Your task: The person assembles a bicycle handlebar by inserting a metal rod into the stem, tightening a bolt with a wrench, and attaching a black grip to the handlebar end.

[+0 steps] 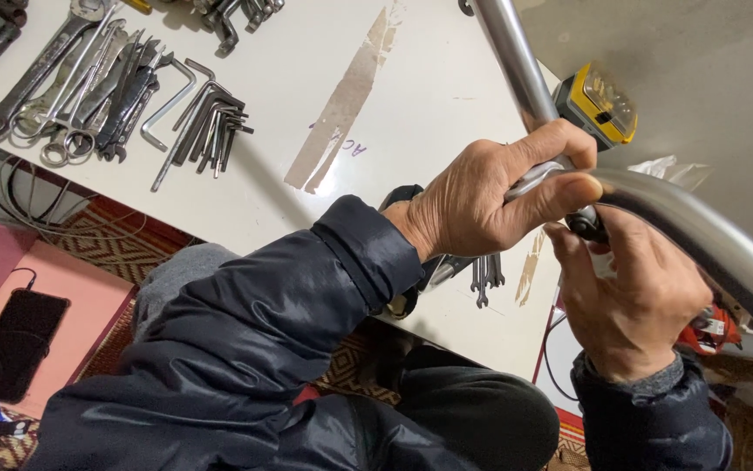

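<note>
- Metal tube (516, 65): a bare, shiny pipe that comes down from the top of the view, runs over the right edge of the counter (429, 78) and bends off toward the lower right, where it looks thick and blurred close to the camera.
- Left hand (481, 205): closed around the tube at the bend, fingers wrapped over it and thumb pressed along its lower side. Its dark padded jacket sleeve (263, 340) crosses the middle of the view.
- Right hand (629, 301): comes up from below, fingers pinched on a small dark fitting (587, 223) that sits just under the tube, touching the left thumb. What the fitting is cannot be told.
- Yellow and black box-shaped device (601, 105): just right of the tube, above the left hand, at the counter's edge.
- Small spanners (485, 277): a little cluster on the counter below the left wrist.
- Hex keys (206, 126): a fanned bundle at upper left of the counter, beside a heap of larger spanners (71, 78).
- Strip of brown tape (346, 100): stuck slantwise on the white counter top.
- Phone (17, 342): dark, lying on a pink surface at lower left, well apart from the hands.
- Red object (715, 330): partly hidden behind the right hand.
</note>
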